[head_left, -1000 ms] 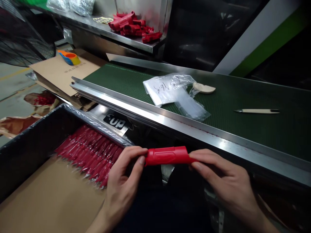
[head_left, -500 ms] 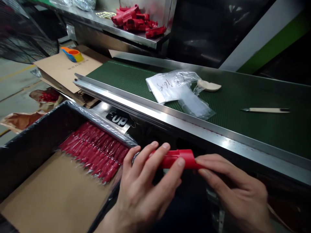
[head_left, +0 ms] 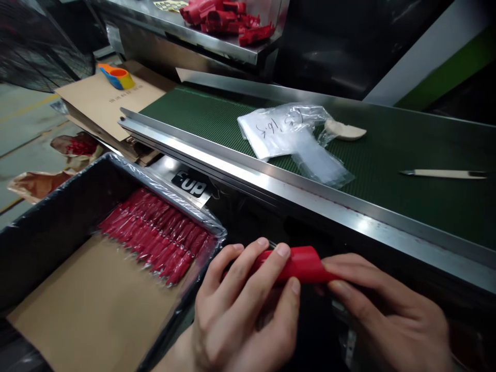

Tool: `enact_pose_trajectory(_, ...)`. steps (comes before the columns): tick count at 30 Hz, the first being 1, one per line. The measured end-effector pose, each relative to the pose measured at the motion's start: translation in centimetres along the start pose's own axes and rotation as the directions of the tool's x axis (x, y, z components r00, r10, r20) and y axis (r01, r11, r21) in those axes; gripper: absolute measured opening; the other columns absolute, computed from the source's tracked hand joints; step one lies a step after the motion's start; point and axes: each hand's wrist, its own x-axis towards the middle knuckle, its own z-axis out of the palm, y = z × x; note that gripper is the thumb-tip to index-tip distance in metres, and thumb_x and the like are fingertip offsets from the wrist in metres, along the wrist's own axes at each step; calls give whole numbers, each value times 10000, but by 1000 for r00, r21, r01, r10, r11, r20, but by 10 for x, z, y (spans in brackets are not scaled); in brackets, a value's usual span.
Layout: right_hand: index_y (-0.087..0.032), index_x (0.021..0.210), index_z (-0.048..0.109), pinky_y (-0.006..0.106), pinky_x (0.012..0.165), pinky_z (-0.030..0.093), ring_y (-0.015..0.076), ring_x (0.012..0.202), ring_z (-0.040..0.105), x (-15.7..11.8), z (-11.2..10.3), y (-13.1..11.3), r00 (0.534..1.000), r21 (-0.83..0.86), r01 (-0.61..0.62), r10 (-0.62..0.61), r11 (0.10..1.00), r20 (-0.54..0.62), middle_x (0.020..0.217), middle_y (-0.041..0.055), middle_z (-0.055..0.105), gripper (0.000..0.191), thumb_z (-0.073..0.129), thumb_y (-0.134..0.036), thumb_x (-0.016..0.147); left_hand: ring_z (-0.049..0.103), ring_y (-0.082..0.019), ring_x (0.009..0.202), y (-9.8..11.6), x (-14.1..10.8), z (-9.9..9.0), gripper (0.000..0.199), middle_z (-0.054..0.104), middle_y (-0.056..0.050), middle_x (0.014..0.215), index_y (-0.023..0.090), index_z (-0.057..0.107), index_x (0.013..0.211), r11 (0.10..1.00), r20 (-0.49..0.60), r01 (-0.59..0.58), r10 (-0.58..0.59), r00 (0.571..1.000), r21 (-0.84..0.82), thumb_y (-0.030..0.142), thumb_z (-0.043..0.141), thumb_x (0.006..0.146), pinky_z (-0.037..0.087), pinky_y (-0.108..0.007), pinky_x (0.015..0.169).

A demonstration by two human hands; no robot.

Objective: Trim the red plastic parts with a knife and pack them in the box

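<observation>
Both hands are on one red plastic part [head_left: 304, 263], a smooth, rounded, tube-like piece held level in front of the conveyor. My left hand [head_left: 248, 310] wraps round its left portion, fingers over the top and thumb against the near side. With thumb and forefinger, my right hand [head_left: 383, 305] pinches the narrow right end. The left end of the part is hidden under my left fingers. To the left, a row of red parts in clear plastic sleeves [head_left: 155, 232] lies in a lined box [head_left: 77, 194], on a cardboard sheet [head_left: 89, 305].
A green conveyor belt [head_left: 372, 165] with a metal rail crosses ahead. On it lie clear plastic bags [head_left: 275, 129], a pale half-round piece [head_left: 346, 130] and a pen-like knife [head_left: 445, 173]. Red parts [head_left: 228, 20] sit on a metal shelf. A tape dispenser [head_left: 120, 77] rests on stacked cardboard [head_left: 104, 103].
The red part has rolled in my hands, so a smoother face shows. Both hands sit slightly lower and further right in view, and the camera view has shifted a little.
</observation>
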Motion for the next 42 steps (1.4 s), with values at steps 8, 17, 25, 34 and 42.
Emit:
enact_pose_trajectory(8,-307,1013,692,150,685,583,115,782,709,-3,-2,-4,998,14,-60,60,998,30,971,-5,700,160,626,-218,897,643,-209,1144,-7,-3,-6,80,707,-85,1168,157,633,890,993,98,-114,117,988,-37,106,691,868,412,-414,1055)
enact_pose_trajectory(17,-312,1001,681,124,668,568,100,790,697,-6,-3,-2,995,41,-95,94,995,32,954,-15,688,144,611,-228,907,687,-208,1051,-8,-4,-1,137,728,-82,1122,158,631,903,994,64,-82,87,994,-78,126,740,828,439,-431,1006)
enact_pose_trajectory(25,-342,1122,599,109,779,554,95,925,681,-4,7,-8,989,-2,-141,141,990,50,1054,-20,671,237,600,-248,904,641,-235,1143,-1,-14,-3,164,710,-88,1152,140,679,918,991,75,-133,135,988,-31,89,766,790,443,-460,1009)
enact_pose_trajectory(34,-343,1171,584,134,728,562,99,880,678,2,24,-8,985,-47,-170,170,984,-5,1066,-20,675,300,610,-265,883,626,-217,1165,-5,-13,1,155,718,-88,1149,144,674,892,969,32,-248,247,968,21,102,532,937,439,-417,1031)
enact_pose_trajectory(42,-269,1042,637,161,582,564,120,755,684,8,38,-11,953,74,-288,293,955,-74,904,-7,708,220,584,-239,831,607,-242,1186,-14,-18,9,176,708,-151,1148,73,673,951,953,30,-301,301,953,4,84,498,935,463,-380,1027)
